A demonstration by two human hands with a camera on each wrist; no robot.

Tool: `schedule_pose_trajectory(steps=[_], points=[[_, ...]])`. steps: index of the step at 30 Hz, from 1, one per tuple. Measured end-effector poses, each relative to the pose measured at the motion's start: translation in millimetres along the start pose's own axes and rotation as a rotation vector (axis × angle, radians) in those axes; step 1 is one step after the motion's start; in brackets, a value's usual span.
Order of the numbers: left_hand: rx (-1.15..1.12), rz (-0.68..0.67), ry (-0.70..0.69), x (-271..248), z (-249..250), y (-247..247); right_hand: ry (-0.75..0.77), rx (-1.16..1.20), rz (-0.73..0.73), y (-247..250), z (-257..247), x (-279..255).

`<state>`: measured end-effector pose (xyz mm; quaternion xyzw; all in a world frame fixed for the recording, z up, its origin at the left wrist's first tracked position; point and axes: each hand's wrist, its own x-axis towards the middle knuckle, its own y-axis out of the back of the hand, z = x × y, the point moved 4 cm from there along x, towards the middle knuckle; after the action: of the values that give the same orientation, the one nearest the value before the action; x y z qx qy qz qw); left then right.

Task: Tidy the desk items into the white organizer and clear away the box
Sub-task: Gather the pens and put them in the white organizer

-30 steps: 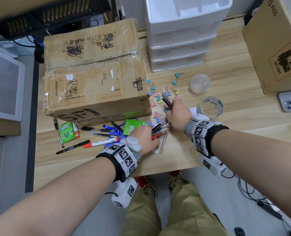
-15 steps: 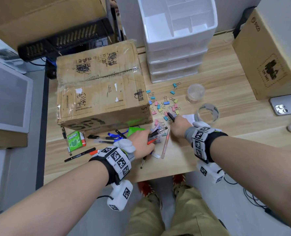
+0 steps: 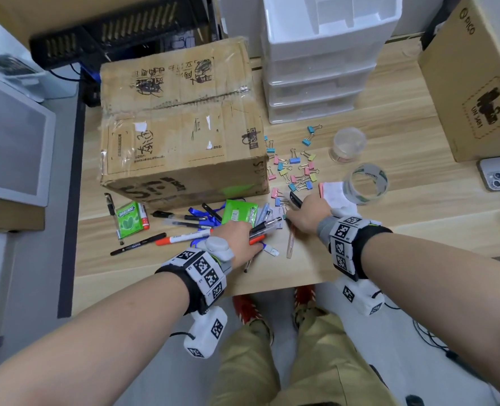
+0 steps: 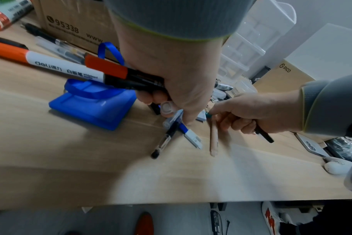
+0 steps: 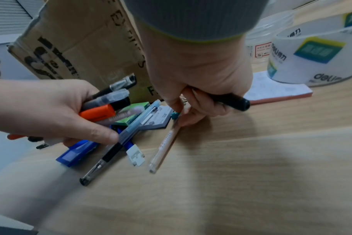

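Loose pens [image 3: 137, 244]: at your far left, scattered on the tabletop [image 3: 404, 212] beside the gum pack [image 3: 129, 219]; not yet gathered.
Cardboard box [image 3: 181, 124]: stands behind the pens and crowds them to the tabletop's front edge; it is not yet cleared.
Left hand [image 3: 237, 238]: your fingers are clamped round a bundle of pens [image 5: 109, 101], an orange-capped marker among them, so that several go to the organizer in one trip.
Peach pen [image 5: 165, 144]: lies flat between your hands, its upper end at your right fingertips, probably the next pick.
Right hand [image 3: 307, 215]: closed on a black pen [image 5: 229, 100] held back against the palm, which frees thumb and forefinger to reach down at the peach pen's tip.
Binder clips [image 3: 295, 168]: strewn behind your right hand, untouched.
White organizer [image 3: 325, 54]: at the back, right of the box, its top compartments open to receive the pens.
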<state>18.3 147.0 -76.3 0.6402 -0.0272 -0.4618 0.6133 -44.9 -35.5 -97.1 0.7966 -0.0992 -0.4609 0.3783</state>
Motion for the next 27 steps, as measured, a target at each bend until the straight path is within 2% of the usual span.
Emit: schedule_pose_trajectory(steps=[11, 20, 23, 27], points=[[0.11, -0.035, 0.116, 2.8, 7.8, -1.9, 0.007, 0.121, 0.068, 4.9, 10.1, 0.9], [0.016, -0.142, 0.187, 2.0, 12.9, 2.3, 0.075, 0.215, 0.122, 18.8, 17.4, -2.3], [-0.067, -0.125, 0.185, -1.4, 16.5, 8.2, 0.108, 0.287, 0.093, 24.1, 16.4, -3.5], [-0.321, -0.065, 0.162, -2.7, 31.4, 22.9, 0.151, 0.638, -0.077, 31.9, 9.6, -12.3]])
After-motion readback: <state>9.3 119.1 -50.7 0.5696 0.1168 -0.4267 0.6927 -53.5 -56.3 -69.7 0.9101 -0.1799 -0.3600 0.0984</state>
